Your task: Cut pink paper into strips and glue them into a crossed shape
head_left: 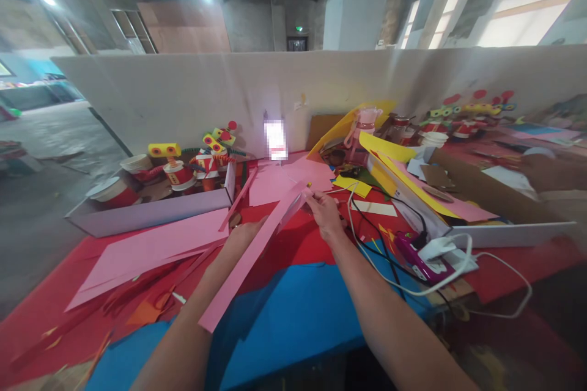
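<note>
A long pink paper strip [257,256] slants up from my left forearm towards the middle of the table. My right hand [326,212] pinches its far end between thumb and fingers. Behind the strip is my left hand [251,229], its fingers covered by the paper, so their grip does not show. Just past my right fingertips a tiny yellow bit shows, too small to name. Beyond both hands lies a pink paper sheet [288,177]. More pink sheets [156,244] are stacked to the left on the red table covering [298,250].
At left, a white box [156,219] holds several paper-cup figures. A purple power strip [422,259] with white and black cables lies right of my right forearm. Behind it sits an open carton [504,235] with paper scraps. A lit screen [275,139] stands before the white partition [183,91].
</note>
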### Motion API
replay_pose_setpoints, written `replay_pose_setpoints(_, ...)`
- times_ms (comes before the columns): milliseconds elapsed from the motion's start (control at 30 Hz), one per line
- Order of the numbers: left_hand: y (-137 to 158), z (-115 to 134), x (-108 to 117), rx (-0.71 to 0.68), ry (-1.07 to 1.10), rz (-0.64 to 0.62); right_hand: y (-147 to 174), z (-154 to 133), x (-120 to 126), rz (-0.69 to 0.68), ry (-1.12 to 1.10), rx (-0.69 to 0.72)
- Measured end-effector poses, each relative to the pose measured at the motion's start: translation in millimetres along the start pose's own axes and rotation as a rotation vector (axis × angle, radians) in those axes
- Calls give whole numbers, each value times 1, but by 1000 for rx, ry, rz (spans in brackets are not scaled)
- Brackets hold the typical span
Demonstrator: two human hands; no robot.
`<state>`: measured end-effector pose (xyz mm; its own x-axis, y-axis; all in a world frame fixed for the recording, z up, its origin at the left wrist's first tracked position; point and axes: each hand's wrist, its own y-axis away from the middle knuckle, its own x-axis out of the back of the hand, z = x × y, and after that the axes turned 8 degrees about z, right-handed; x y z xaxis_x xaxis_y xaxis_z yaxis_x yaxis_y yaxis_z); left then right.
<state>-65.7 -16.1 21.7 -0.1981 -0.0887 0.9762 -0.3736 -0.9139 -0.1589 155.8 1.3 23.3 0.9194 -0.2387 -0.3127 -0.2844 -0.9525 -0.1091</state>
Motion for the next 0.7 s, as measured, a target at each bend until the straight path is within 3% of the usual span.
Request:
replay_pose_setpoints(133, 0, 7, 8, -30, -116, -23, 1, 2, 0, -44, 42, 28)
replay_pose_setpoints(400, 3, 13, 12, -23, -123, 13, 3, -1, -1, -98, 69, 22)
replay_pose_setpoints(700, 1, 7, 7, 32, 20, 10, 5, -4, -3, -105, 20, -9)
